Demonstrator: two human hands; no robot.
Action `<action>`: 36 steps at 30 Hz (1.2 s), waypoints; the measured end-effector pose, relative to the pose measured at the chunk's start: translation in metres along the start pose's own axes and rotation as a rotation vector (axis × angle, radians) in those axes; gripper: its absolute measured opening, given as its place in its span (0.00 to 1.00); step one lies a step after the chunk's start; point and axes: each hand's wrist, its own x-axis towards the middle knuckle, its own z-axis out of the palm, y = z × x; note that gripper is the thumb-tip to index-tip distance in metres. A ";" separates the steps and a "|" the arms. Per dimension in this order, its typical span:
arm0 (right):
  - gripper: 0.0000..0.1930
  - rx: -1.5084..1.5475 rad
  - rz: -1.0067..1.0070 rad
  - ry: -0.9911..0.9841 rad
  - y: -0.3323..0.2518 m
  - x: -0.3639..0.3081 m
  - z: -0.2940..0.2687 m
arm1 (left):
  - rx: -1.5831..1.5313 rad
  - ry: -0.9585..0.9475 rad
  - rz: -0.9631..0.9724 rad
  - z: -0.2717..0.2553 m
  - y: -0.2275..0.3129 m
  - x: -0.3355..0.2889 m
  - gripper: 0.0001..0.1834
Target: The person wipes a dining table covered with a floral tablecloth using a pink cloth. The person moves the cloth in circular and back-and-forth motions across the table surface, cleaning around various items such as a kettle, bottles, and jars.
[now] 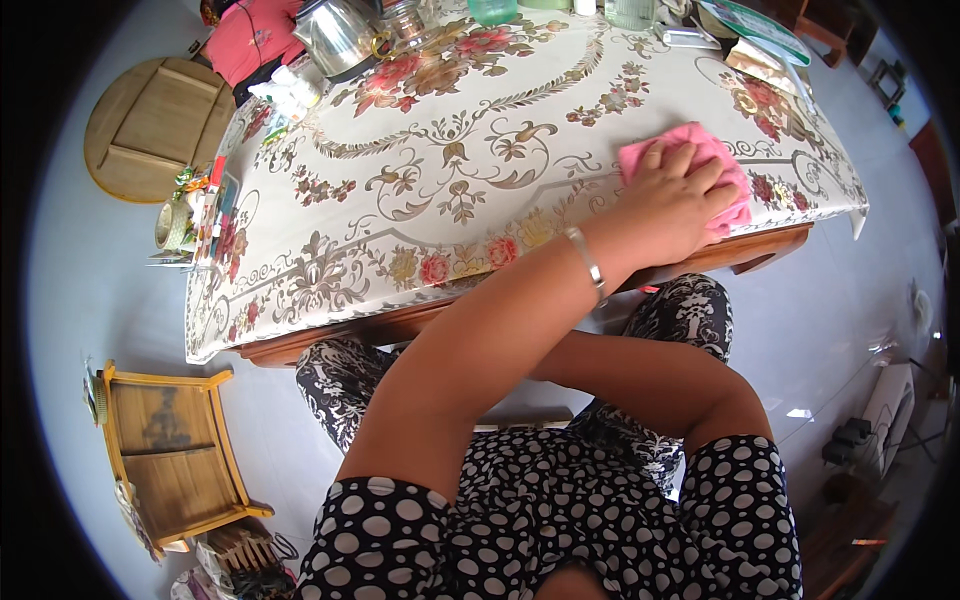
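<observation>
My left arm, with a silver bracelet [585, 262] at the wrist, reaches across to the right side of the table. There my left hand [675, 205] presses down on a folded pink cloth [733, 178], its fingers bent over the top and slightly apart. The cloth lies on a white tablecloth [560, 160] with flowers and scrolls, close to the table's near edge. Below, my right forearm [640, 360] crosses over my lap and passes behind the left arm. That arm hides my right hand.
A metal kettle [340, 38] and glass containers stand at the far side. White bottles [295, 88] and small packets line the left edge. A green-rimmed round item [760, 30] lies far right. On the floor at left are a wooden stool [175, 450] and a round wooden tabletop [150, 125].
</observation>
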 end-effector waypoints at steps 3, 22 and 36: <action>0.11 0.127 0.092 0.119 0.001 0.014 -0.014 | 0.010 -0.084 -0.096 0.012 -0.017 0.029 0.26; 0.11 -0.399 0.014 -0.459 0.052 0.005 -0.020 | 0.621 0.057 -0.783 -0.207 -0.293 -0.289 0.25; 0.04 -0.518 -0.161 -0.330 0.013 -0.043 -0.081 | 0.604 0.024 -1.071 -0.232 -0.242 -0.296 0.24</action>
